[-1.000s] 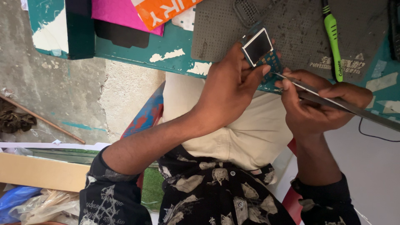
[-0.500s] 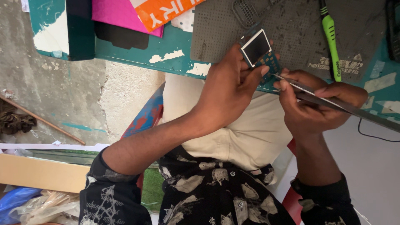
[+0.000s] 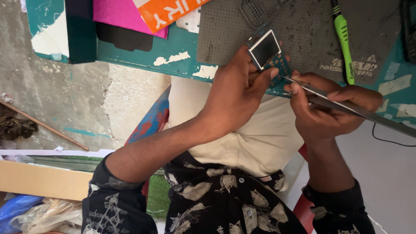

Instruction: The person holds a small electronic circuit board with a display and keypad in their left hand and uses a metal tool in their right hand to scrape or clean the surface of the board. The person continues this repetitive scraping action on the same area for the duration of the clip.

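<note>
Head view: a small circuit board [image 3: 273, 58] with a dark, white-framed screen sits in the upper middle of the frame, over the edge of the teal table [image 3: 182, 47]. The left hand [image 3: 236, 93] grips the board, fingers curled shut around its lower side and the thumb tip pressed against its right edge. Just right of it, the right hand [image 3: 323, 106] is closed on metal tweezers [image 3: 346, 106], pinched between thumb and forefinger. The tweezers run from the right edge of the frame up and leftward, and their tip touches the board's green part just below the screen.

Behind the board a dark grey work mat [image 3: 303, 30] lies on the table, speckled with small bits. A green-handled toothbrush [image 3: 344, 43] lies on the mat in the upper right, well apart from the hands. In the upper left, a pink sheet [image 3: 121, 15] and an orange packet [image 3: 167, 11] rest on the table, with a black flat piece [image 3: 123, 39] just below the pink sheet.

Below the hands are the person's cream trousers [image 3: 251, 138] and dark patterned shirt [image 3: 225, 203]. A thin black cable [image 3: 390, 141] curls at the right edge. At lower left lie a cardboard strip [image 3: 39, 180] and crumpled plastic [image 3: 39, 214].
</note>
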A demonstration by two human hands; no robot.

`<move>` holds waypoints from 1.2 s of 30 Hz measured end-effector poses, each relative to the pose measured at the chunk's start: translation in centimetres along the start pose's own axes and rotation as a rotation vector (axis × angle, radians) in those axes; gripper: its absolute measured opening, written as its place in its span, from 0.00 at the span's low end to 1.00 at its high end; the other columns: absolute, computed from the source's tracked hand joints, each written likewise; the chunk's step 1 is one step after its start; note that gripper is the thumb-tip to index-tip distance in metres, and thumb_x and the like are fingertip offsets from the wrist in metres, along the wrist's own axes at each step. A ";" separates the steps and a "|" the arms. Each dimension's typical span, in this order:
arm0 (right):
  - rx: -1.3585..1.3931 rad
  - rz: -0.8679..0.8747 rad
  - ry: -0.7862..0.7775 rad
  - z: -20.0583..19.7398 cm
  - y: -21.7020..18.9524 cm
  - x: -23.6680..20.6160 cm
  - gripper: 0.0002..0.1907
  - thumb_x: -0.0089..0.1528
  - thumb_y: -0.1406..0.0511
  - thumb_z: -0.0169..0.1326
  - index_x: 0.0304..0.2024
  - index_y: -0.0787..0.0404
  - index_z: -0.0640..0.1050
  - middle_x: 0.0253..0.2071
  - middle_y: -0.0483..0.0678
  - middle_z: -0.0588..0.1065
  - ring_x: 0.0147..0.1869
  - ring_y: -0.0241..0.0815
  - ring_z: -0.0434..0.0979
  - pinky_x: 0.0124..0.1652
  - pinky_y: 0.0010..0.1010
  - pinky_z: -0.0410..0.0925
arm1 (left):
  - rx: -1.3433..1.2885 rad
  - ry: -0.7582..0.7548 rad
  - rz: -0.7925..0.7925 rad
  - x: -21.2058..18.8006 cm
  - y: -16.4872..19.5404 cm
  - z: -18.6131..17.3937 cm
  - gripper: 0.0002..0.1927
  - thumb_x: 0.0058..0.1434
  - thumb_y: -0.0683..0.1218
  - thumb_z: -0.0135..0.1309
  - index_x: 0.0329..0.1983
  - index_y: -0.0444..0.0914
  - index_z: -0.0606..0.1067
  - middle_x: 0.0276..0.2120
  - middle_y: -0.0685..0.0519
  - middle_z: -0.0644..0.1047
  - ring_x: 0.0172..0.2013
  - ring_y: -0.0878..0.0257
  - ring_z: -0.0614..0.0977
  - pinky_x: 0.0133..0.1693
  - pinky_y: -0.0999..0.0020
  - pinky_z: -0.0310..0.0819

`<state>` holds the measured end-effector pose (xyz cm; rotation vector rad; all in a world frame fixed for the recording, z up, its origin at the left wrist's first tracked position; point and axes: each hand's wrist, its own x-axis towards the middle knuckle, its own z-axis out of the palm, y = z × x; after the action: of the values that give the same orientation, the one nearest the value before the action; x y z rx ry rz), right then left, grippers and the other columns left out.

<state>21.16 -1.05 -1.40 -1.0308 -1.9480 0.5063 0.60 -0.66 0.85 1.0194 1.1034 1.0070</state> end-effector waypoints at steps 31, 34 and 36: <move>-0.095 0.010 0.001 0.1 -0.5 0.6 0.30 0.66 0.80 0.65 0.48 0.63 0.54 0.36 0.58 0.80 0.31 0.35 0.78 0.24 0.14 0.59 | 0.069 0.023 0.028 0.0 -0.2 0.1 0.17 0.72 0.39 0.53 0.61 0.29 0.65 0.40 0.46 0.86 0.38 0.65 0.89 0.35 0.74 0.82; -0.084 0.008 0.005 0.2 -0.5 0.5 0.30 0.67 0.80 0.65 0.49 0.63 0.54 0.37 0.58 0.80 0.31 0.35 0.79 0.25 0.14 0.62 | 0.081 0.036 0.078 0.0 -0.3 0.1 0.17 0.73 0.38 0.52 0.62 0.29 0.65 0.41 0.45 0.85 0.40 0.65 0.89 0.37 0.74 0.83; -0.098 0.017 0.012 0.1 -0.5 0.5 0.30 0.66 0.80 0.66 0.48 0.63 0.55 0.36 0.57 0.80 0.29 0.34 0.77 0.25 0.15 0.60 | 0.064 0.040 0.109 0.1 -0.2 0.2 0.17 0.74 0.38 0.52 0.62 0.29 0.65 0.42 0.45 0.85 0.43 0.64 0.89 0.39 0.74 0.84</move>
<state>20.64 -0.97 -0.89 -1.1104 -1.9712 0.4168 0.87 -0.65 0.63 1.1257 1.1287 1.0891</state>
